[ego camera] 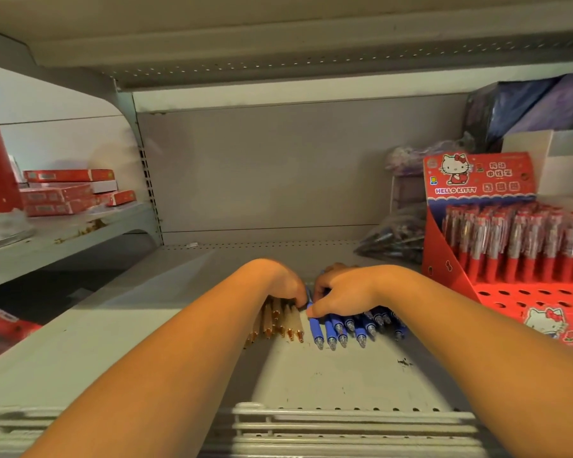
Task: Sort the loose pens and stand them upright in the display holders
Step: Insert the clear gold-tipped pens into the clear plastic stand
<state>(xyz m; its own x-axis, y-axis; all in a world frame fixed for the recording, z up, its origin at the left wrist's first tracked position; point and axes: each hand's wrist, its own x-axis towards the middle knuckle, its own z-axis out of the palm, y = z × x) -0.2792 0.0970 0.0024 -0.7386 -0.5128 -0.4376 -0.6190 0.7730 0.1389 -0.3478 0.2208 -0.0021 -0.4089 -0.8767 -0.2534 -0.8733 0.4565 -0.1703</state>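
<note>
Spanning the view, a grey metal shelf [344, 375] carries the work. At the right stands a red display holder [440, 259] marked "HELLO KITTY"; its other lettering is unreadable. Red pens [510, 239] stand upright in its far rows, with open holes in the near rows. Stacked red boxes [63, 193] lie far left, labels blurred. A clear bag [394, 236] of pens lies far right. At mid-shelf the left hand [285, 285] bends its fingertips down onto tan pens [278, 325] lying flat; its grasp cannot be told. The right hand [341, 292] curls over blue pens [344, 327] lying flat just beside them, thumb pressing the leftmost.
</note>
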